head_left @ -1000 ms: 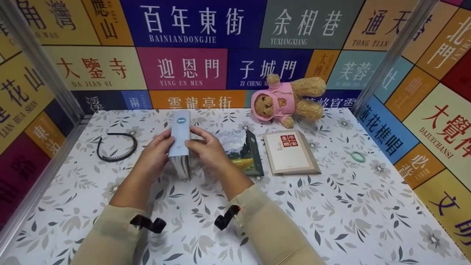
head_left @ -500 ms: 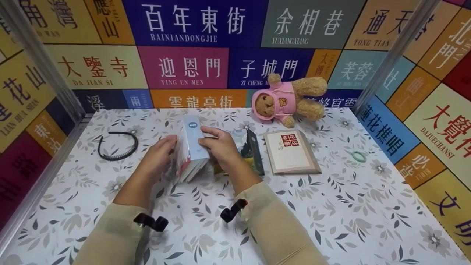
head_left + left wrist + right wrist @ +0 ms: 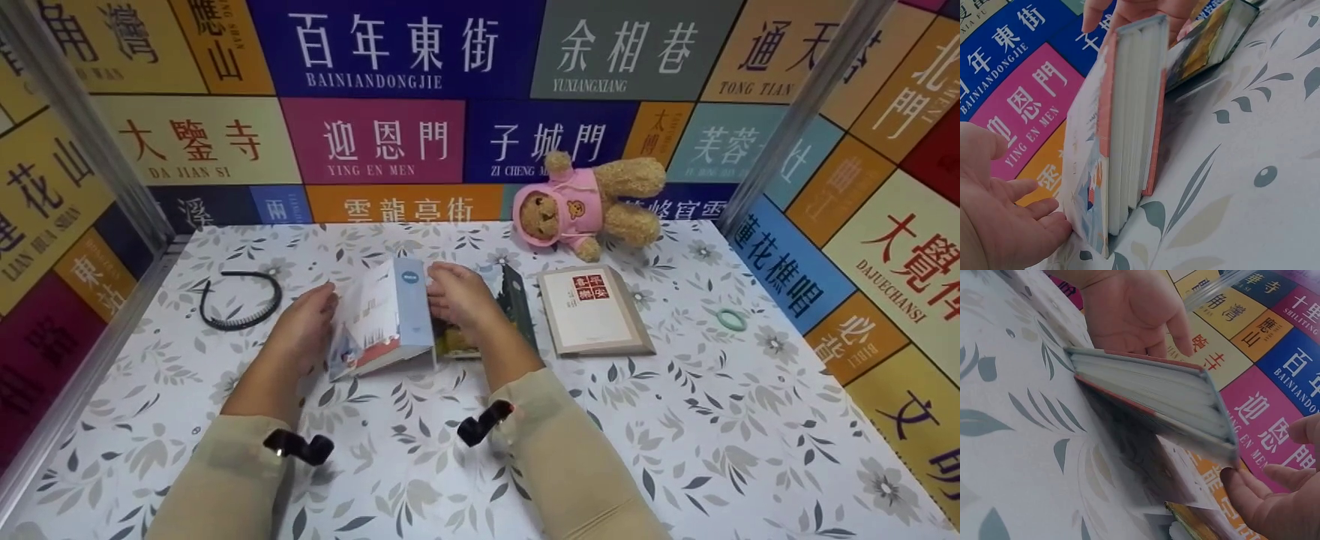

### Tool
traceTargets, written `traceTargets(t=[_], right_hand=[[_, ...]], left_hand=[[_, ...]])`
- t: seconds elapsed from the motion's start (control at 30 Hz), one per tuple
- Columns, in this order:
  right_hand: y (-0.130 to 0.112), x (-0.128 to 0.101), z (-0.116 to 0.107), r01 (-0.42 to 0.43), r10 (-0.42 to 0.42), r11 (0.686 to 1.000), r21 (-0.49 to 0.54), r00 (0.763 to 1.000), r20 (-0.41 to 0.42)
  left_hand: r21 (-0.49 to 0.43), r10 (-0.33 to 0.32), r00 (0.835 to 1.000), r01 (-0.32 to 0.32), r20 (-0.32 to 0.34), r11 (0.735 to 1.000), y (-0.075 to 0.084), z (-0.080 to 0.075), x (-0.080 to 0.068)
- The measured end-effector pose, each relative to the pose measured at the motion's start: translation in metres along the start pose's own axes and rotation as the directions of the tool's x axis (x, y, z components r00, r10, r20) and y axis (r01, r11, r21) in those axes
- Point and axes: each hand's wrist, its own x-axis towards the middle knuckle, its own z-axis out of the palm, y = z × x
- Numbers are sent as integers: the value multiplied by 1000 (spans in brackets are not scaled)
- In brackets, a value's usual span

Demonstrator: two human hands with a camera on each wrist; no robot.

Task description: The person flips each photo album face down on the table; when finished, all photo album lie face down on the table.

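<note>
A book (image 3: 382,315) with a pale blue spine stands on its page edge on the floral table (image 3: 675,435) and leans left, cover facing up. My left hand (image 3: 307,322) lies flat against that cover, fingers straight; the left wrist view shows its palm (image 3: 1005,219) under the low edge of the book (image 3: 1129,129). My right hand (image 3: 457,296) holds the raised spine edge. In the right wrist view its thumb and fingers (image 3: 1269,495) straddle the spine of the book (image 3: 1157,394), with the left hand (image 3: 1129,309) behind.
A second book (image 3: 517,300) with a landscape cover lies just right of my right hand, and a beige book (image 3: 592,311) with a red seal beyond it. A teddy bear (image 3: 581,202) sits at the back wall. A black headband (image 3: 240,300) lies left, a green ring (image 3: 730,320) right.
The book was upright between both hands with its spine up. It has tipped left, its spine end shifting right with my right hand, and my left hand has opened flat against the cover.
</note>
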Motion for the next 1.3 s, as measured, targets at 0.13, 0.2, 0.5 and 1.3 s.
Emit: traceTargets(t=[0.13,0.2,0.5,1.3], right_hand=[[0,-1,3,-51,51,999,-20,999,20],[2,-2,5,-60,60,998,-17,997,38],[7,-4,19,-113,118,993,-38,982,148],[-7,-19,4,100,-102,995,20,980,171]], left_hand=[[-52,-22,999,20,-46,998,2,-7,0],[-79,-43,997,38,-71,996,3,-10,-1],[-24,14,985,-18,-175,1000,10,-17,-4],[172,133,978,-105,-161,980,18,-3,-11]])
